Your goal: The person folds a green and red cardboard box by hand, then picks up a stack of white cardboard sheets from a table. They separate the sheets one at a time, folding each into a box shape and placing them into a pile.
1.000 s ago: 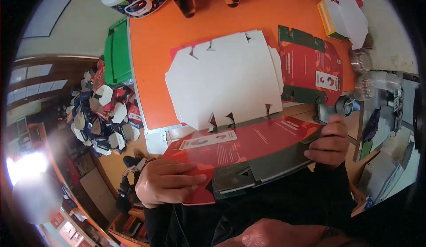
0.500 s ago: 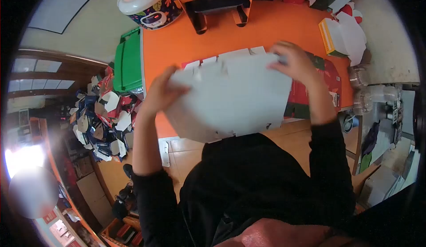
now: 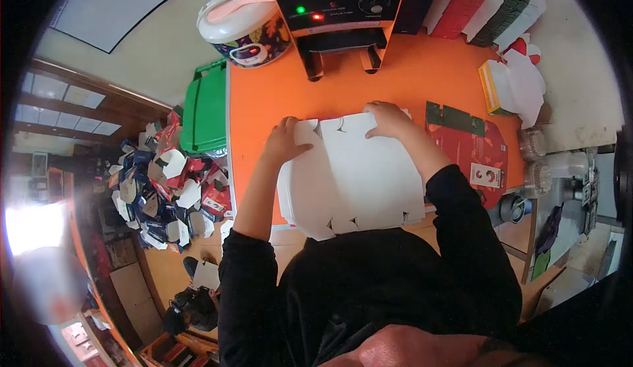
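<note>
A white die-cut cardboard box blank point(image 3: 369, 182), with small slits along its near and far edges, lies on other blanks at the table's front edge. My left hand point(image 3: 287, 141) grips its far left corner, thumb on top and fingers over the edge. At the far right part of that edge, my right hand point(image 3: 390, 122) holds it the same way. Edges of the blanks underneath show at the left and right sides. Just right of them lies a red and dark green printed box blank point(image 3: 461, 146), flat on the orange table point(image 3: 264, 96).
An orange cup-sealing machine point(image 3: 336, 17) and a rice cooker point(image 3: 244, 27) stand at the back. Left of the table are a green bin point(image 3: 204, 110) and a heap of folded boxes point(image 3: 165, 182). Further boxes point(image 3: 458, 11) stand back right. A person point(image 3: 194, 307) sits at lower left.
The white blank was raised, tilted and blurred; now it lies flatter on the others. Both hands have come down with it along its far edge. My view has shifted, showing more of the machine.
</note>
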